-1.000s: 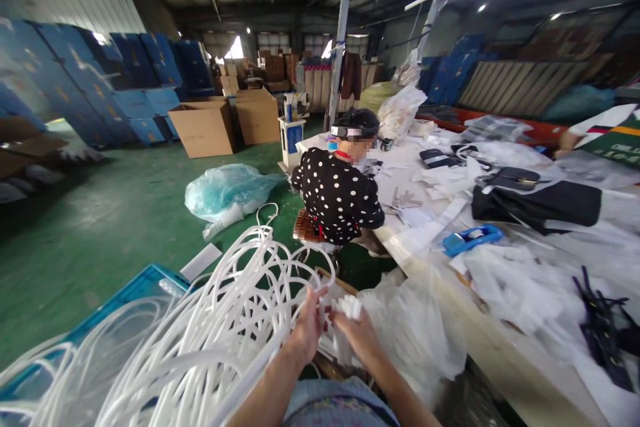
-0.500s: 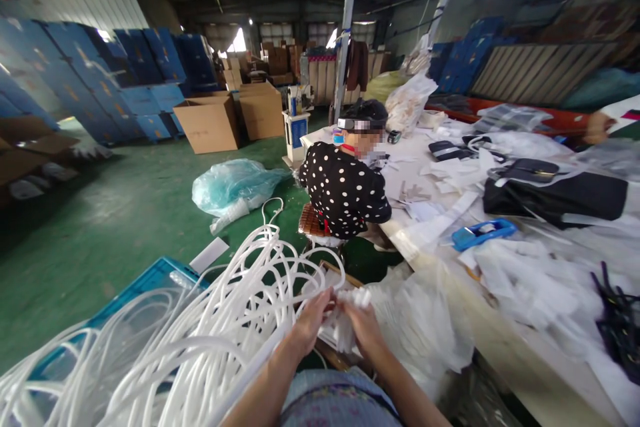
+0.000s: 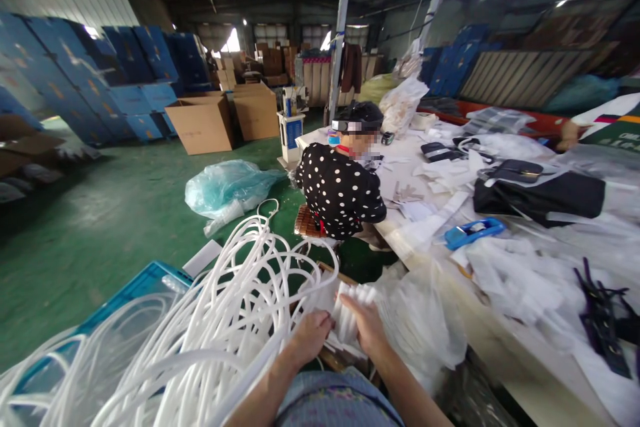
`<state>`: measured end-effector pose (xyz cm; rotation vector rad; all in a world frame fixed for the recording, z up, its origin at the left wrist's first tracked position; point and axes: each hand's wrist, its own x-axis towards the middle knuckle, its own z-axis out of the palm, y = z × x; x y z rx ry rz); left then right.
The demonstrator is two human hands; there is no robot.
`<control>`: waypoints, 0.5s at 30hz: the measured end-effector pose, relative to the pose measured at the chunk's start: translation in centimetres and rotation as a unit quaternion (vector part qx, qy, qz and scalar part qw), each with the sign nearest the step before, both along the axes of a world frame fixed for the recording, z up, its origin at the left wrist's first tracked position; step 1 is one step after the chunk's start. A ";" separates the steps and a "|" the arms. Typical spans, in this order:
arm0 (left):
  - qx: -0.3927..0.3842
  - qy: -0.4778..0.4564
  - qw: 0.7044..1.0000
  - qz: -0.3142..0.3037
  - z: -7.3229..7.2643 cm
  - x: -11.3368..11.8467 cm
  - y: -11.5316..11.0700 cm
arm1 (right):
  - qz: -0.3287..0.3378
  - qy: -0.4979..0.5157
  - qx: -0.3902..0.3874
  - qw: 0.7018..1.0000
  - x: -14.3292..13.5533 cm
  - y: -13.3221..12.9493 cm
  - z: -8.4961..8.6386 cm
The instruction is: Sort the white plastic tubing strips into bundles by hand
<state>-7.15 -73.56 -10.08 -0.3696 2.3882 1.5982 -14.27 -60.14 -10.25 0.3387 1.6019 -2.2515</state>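
Observation:
A bundle of short white tubes (image 3: pixel 349 320) is held upright in front of me by my right hand (image 3: pixel 367 325), its fingers wrapped round the right side. Just left of the bundle, my left hand (image 3: pixel 313 333) is closed, thumb and fingers pressed together near the tubes' lower part; what it pinches is too small to make out. Long loops of white tubing (image 3: pixel 215 320) lie heaped to the left, over a blue crate (image 3: pixel 145 287). Beneath the hands, a box with a wooden-coloured edge is partly covered.
Clear plastic bags (image 3: pixel 425 320) hang beside the worktable (image 3: pixel 500 340) at right. On it lie white scraps, a black bag (image 3: pixel 540 197) and a blue tape dispenser (image 3: pixel 473 233). A person in a dotted shirt (image 3: pixel 340 190) sits ahead. Teal plastic (image 3: pixel 227 187) lies on the floor.
My left hand has moved down and slightly left along the bundle. My right hand has turned, and the tubes stand more upright. The whole view has shifted slightly.

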 end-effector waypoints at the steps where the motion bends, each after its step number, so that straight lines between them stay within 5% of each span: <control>1: 0.005 0.001 1.000 -0.001 0.0 0.0 0.0 | -0.004 -0.006 0.002 1.000 0.0 0.0 0.0; 15: 0.030 0.050 0.998 0.011 -0.1 0.2 0.2 | -0.074 -0.079 -0.005 0.994 -0.2 0.6 0.3</control>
